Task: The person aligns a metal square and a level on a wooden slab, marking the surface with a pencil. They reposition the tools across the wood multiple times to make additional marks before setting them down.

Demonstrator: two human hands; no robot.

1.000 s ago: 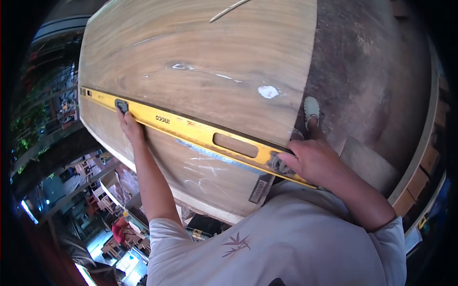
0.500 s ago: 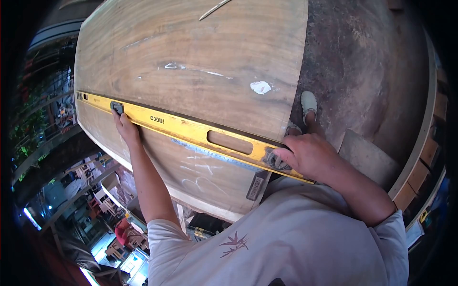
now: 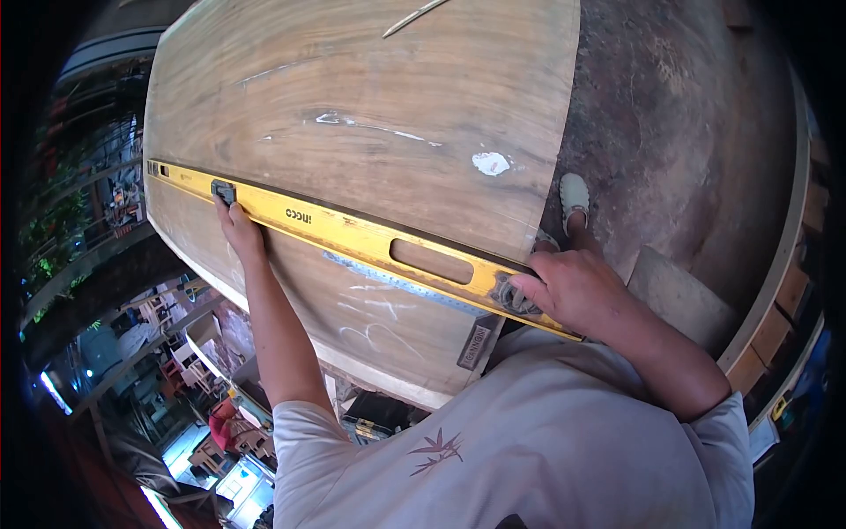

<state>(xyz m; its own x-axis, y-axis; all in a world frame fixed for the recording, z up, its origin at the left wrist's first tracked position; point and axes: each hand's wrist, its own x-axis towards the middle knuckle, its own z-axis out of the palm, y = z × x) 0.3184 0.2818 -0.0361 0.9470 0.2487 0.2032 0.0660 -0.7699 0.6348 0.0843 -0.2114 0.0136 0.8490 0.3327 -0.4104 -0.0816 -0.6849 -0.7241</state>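
Note:
A long yellow spirit level [image 3: 352, 231] lies slantwise across a large wooden panel [image 3: 423, 84]. Its right end reaches past the panel's near edge toward my body. My left hand [image 3: 240, 231] grips the level near its far end, thumb at the black vial housing, the other fingers mostly hidden. Around the near end, by the round vial, my right hand [image 3: 573, 284] is closed with its thumb on the yellow face. Partly under the level, a try square [image 3: 474, 346] rests on the panel, its metal blade running alongside. White chalk-like scribbles show beside the blade.
A thin wooden stick [image 3: 414, 18] lies at the panel's far side, and a white patch [image 3: 491, 164] marks its surface. On the floor to the right are a foot in a pale clog [image 3: 574, 194] and a flat board [image 3: 680, 295]. Workshop clutter fills the left.
The view has shifted slightly, so panel and level appear a little further right. Both hands keep their hold on the spirit level; nothing else has visibly moved.

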